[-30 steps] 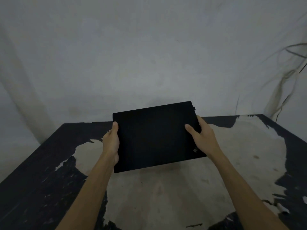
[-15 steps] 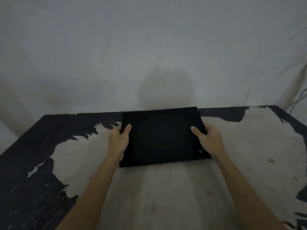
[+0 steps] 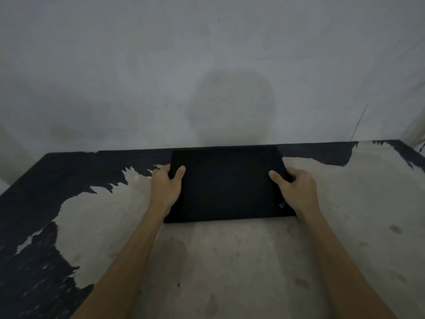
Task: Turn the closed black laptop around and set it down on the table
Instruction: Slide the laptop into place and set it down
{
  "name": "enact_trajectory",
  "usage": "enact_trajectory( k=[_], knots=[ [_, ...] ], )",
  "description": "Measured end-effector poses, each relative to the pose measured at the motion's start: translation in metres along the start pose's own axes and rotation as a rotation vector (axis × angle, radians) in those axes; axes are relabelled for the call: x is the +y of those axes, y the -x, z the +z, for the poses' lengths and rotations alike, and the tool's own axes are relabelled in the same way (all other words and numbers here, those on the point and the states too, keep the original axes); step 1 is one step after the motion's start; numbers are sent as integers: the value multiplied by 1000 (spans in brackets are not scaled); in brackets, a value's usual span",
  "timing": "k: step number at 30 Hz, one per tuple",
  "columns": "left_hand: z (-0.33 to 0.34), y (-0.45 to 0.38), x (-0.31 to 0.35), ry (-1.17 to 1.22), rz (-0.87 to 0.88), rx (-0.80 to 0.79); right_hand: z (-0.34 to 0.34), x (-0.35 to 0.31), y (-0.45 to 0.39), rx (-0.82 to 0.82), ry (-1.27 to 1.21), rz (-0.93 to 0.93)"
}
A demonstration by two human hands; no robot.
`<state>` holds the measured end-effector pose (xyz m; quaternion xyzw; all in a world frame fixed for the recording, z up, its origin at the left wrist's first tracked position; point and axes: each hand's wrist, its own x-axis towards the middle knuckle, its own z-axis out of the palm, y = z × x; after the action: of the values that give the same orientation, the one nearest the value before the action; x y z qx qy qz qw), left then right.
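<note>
The closed black laptop (image 3: 227, 184) lies flat or nearly flat on the worn table (image 3: 230, 261), close to the table's far edge by the wall. A small logo shows at its near right corner. My left hand (image 3: 166, 184) grips its left edge, thumb on the lid. My right hand (image 3: 296, 188) grips its right edge the same way, thumb on top and fingers curled round the side. Whether the laptop's underside fully touches the table is hard to tell in the dim light.
The table top is black with a large pale patch where the coating has peeled off. A grey wall (image 3: 207, 65) rises right behind the table's far edge. A thin cable (image 3: 358, 123) runs down the wall at the right.
Both hands have lowered the laptop from the air, tilted, down to the table and pushed it toward the wall. The grip on both side edges is unchanged.
</note>
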<state>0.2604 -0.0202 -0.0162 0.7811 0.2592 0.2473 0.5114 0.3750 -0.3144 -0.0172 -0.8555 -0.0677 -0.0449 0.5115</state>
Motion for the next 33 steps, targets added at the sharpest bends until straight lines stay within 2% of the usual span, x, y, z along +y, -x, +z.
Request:
enact_trajectory(
  k=[8, 14, 16, 19, 24, 33],
  knots=[
    [1, -6, -5, -164, 1, -15, 1, 5, -5, -17, 68, -2],
    [-4, -1, -2, -164, -9, -60, 1, 1, -1, -17, 85, 0],
    [-8, 8, 0, -209, 15, -91, -1, -1, 6, 9, 95, -4],
    [-15, 39, -3, -300, 74, -114, -1, 1, 25, 22, 245, -67],
    [-21, 86, -10, -471, 172, -255, -1, 2, 74, -107, 486, -154],
    [-43, 142, -18, -615, 308, -308, -18, 0, 122, -169, 564, -189]
  ],
)
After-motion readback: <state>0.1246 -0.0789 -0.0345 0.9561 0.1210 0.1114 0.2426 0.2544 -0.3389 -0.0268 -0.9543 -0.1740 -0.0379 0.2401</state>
